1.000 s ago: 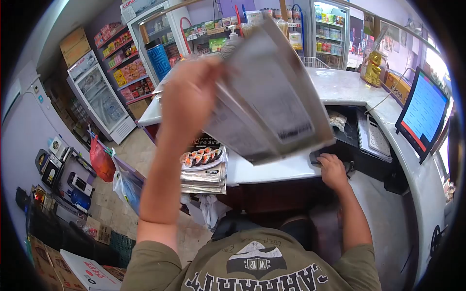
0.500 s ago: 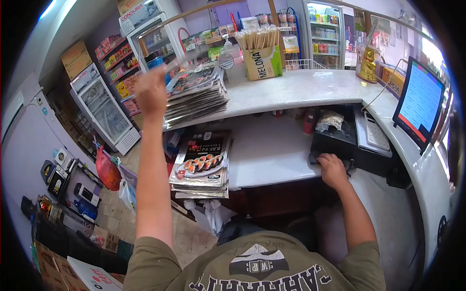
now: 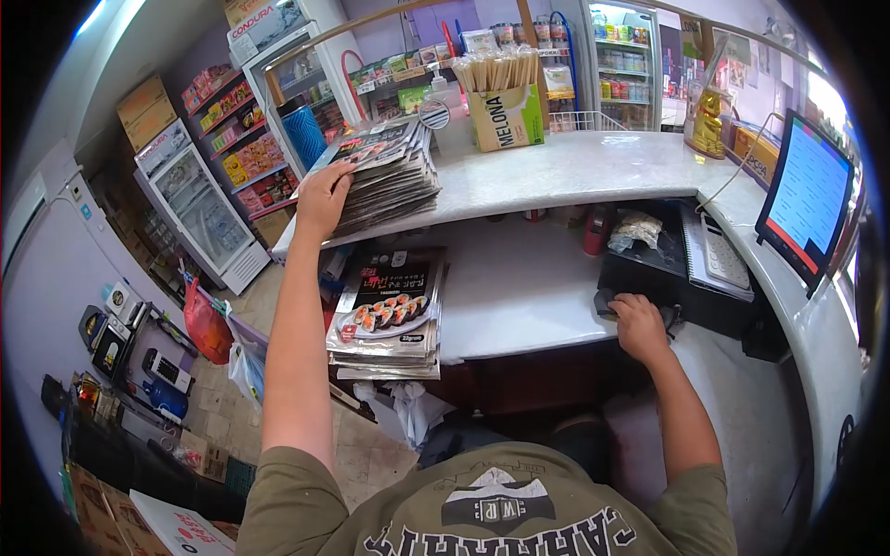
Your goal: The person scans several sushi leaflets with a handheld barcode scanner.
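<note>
Bright shop shelves (image 3: 243,139) and fridges (image 3: 199,199) line the far side, and a pale counter (image 3: 556,171) curves across in front of me, a white desk (image 3: 528,287) set below it. Up on the left end of the counter sits the upper stack (image 3: 389,181) of flat printed packs, edges fanned unevenly, and here's my left hand (image 3: 324,196) right at its near left side, fingers half open and laid over the top; whether they pinch a pack, I can't tell. Straight below, on the desk, the lower stack (image 3: 383,320) lies face up, sushi rolls on its cover. Over to the right, my right hand (image 3: 638,324) rests at the desk's edge, fingers loosely curled over a small dark object (image 3: 607,302); how firmly it's held, I can't tell. Just beyond that hand, the black box (image 3: 638,276) carries a plastic bag (image 3: 635,231), with a calculator (image 3: 723,255) on its right. Back on the counter, the Melona box (image 3: 507,119) stands packed with wrapped sticks, the upper stack off to its left
</note>
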